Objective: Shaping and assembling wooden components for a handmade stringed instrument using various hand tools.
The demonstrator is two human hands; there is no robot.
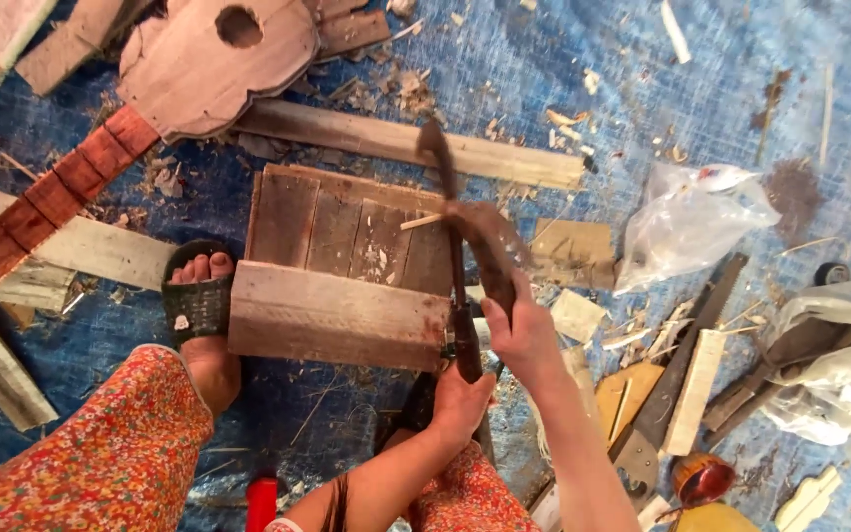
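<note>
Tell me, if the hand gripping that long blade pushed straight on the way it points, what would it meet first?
Probably the wooden box. The left hand points up the picture along the blade, with the box's near plank just ahead. Its height above the box is unclear, so it might pass over.

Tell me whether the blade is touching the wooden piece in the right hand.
Cannot tell. In the head view the blade overlaps the dark wooden piece held by the right hand, but motion blur hides contact.
</note>
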